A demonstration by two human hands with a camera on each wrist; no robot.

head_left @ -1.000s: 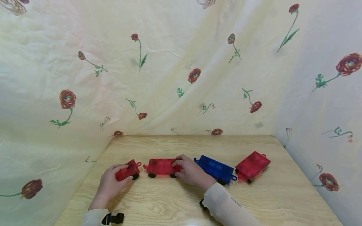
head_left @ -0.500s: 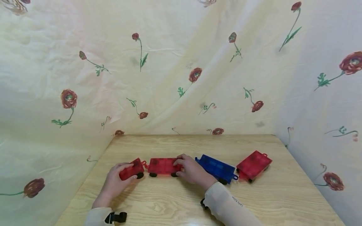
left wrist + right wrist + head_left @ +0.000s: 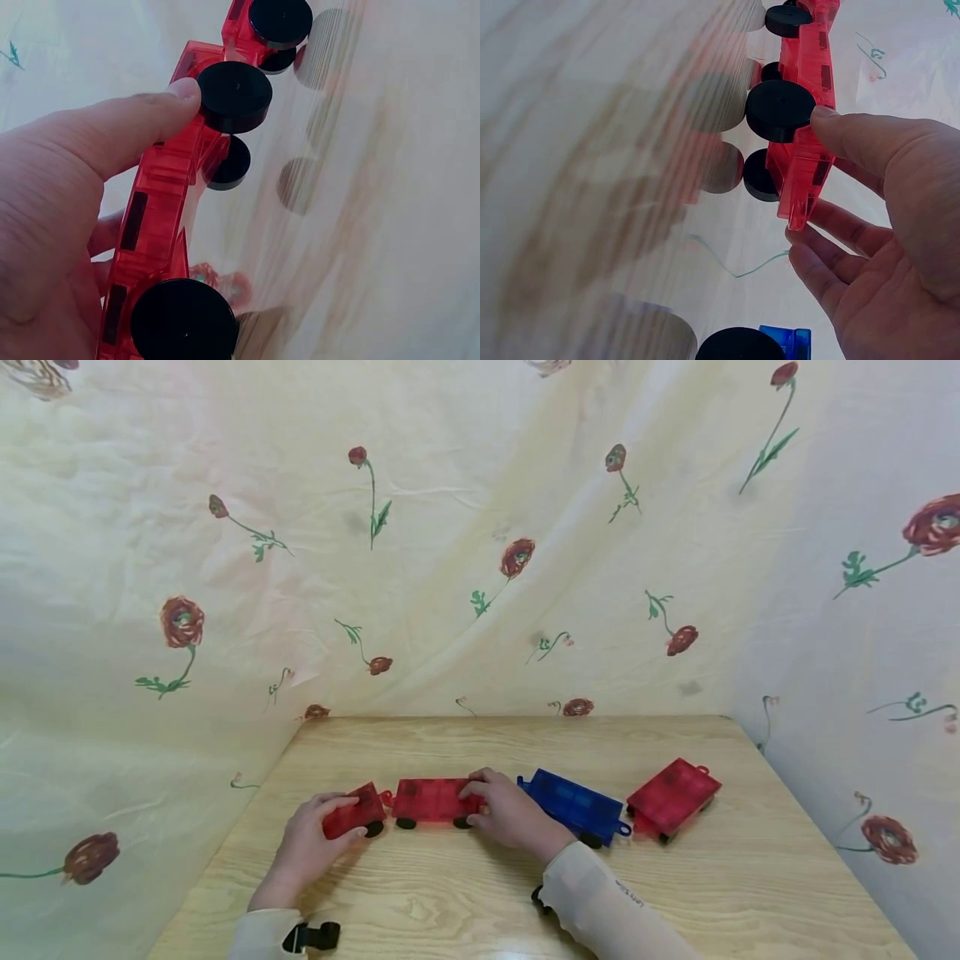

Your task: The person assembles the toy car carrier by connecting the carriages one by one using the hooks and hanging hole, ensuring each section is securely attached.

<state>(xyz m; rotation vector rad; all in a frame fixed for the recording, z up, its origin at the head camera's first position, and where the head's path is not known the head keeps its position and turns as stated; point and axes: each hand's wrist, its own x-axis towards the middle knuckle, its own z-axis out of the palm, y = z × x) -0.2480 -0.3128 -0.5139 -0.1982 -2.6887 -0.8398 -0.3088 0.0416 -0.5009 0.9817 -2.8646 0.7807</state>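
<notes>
In the head view, my left hand (image 3: 307, 837) grips a red see-through toy wagon (image 3: 366, 806) with black wheels, thumb on the near side. The left wrist view shows that thumb pressed beside a black wheel (image 3: 235, 94). A second red toy wagon (image 3: 426, 800) stands to its right, and my right hand (image 3: 506, 810) holds it by its right end. Between the two wagons, a small red ring and hook (image 3: 387, 798) overlap. In the right wrist view, my thumb lies along the side of the second wagon (image 3: 814, 67), with the fingers behind it.
A blue toy wagon (image 3: 579, 807) sits on the wooden table (image 3: 450, 893) just beyond my right wrist. Further right is another red wagon (image 3: 673, 797), set at an angle. Flowered cloth (image 3: 442, 568) hangs behind the table and along its sides.
My left hand has moved right with its wagon, closing the gap until the ring overlaps the other wagon's hook. My right hand has kept its hold in nearly the same place.
</notes>
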